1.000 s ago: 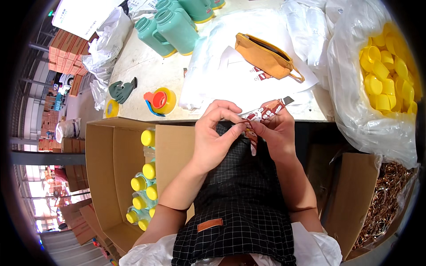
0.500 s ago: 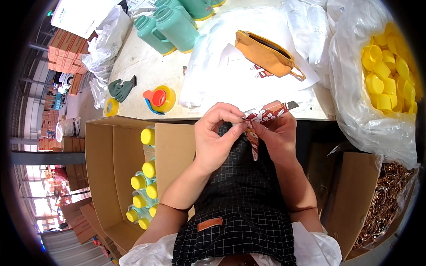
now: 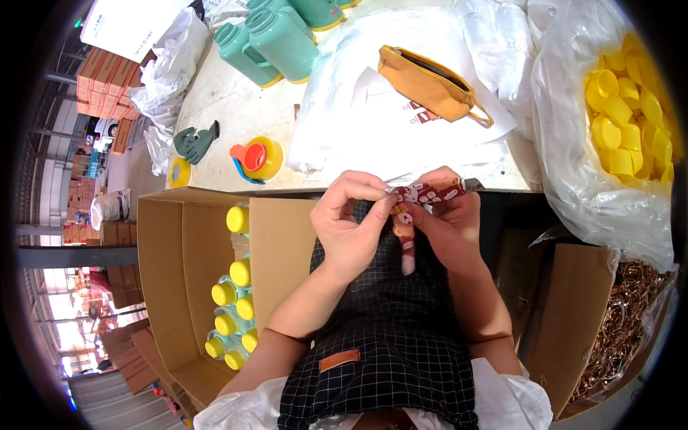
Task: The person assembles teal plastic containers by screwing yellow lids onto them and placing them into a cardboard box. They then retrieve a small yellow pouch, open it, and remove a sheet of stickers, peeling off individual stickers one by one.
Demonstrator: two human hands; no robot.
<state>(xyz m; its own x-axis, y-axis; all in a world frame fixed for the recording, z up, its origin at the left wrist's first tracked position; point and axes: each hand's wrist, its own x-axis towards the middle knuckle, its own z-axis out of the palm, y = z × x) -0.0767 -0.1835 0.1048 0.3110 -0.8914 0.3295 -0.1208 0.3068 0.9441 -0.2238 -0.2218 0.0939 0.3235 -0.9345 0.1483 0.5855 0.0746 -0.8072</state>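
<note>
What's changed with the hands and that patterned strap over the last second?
Little has changed. Both hands have kept hold of the patterned strap; the left hand now pinches it closer beside the right hand, and the strap's loose end hangs down between them. The mustard pouch, the green jugs and the yellow caps stayed where they were.

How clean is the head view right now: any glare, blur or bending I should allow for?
Head view: strong fisheye, the table edge and cardboard box bowing toward a black rim; lighting is even and soft, with glare on the clear bag of yellow caps; the left hand, right hand and patterned strap look sharp; the far-left background is overexposed.
</note>
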